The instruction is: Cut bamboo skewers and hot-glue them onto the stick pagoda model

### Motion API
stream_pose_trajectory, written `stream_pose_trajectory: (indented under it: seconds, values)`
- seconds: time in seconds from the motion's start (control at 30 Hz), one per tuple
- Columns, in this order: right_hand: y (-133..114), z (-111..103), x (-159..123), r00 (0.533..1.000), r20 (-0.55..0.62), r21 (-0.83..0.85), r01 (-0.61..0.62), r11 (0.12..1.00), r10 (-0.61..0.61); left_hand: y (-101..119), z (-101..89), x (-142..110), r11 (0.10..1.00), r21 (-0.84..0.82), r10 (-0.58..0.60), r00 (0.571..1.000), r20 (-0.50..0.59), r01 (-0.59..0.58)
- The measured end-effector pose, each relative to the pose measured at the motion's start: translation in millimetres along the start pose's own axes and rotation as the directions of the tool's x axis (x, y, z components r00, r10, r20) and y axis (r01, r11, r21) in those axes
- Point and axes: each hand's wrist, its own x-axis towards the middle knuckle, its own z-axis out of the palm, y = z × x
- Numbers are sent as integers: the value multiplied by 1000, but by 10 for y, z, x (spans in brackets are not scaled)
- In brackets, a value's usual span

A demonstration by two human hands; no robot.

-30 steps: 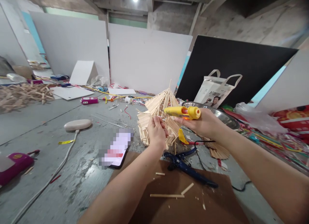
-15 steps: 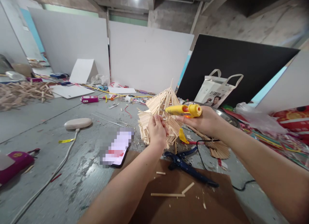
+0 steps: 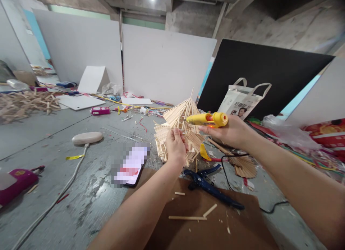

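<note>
A small house-like model of thin wooden sticks [image 3: 180,111] with a peaked roof stands in the middle of the table. My left hand [image 3: 175,144] is closed at its front, fingertips pinched at the sticks; whether a separate stick is between them is hidden. A yellow hot glue gun [image 3: 201,119] is gripped in my right hand [image 3: 233,133], its nozzle pointing left at the model's roof. An orange light glows on the gun's underside. Beneath the hands, blue cutters [image 3: 212,190] lie on a brown board [image 3: 215,228] with a few loose stick pieces [image 3: 187,217].
A phone [image 3: 132,165] lies left of the model. Further left are a white power strip [image 3: 87,137] with its cable and a purple-and-white device [image 3: 16,185]. A white bag [image 3: 239,101], plastic wrapping and a fan of sticks [image 3: 244,165] are on the right.
My right hand has drawn the glue gun slightly right and up, its nozzle still close to the roof. My left hand and the stick model stay where they were.
</note>
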Motion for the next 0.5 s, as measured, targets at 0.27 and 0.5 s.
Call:
stream_pose_trajectory:
  seconds: [0.27,0.5]
  values:
    - [-16,-16,6,999,28,-59,-27,998,29,-18,1,6,1000,3,5,1000,-1,-4]
    - [-50,-45,35,1000,-8,-139,-20,990,19,-14,2,12,1000,19,11,1000,1,-11]
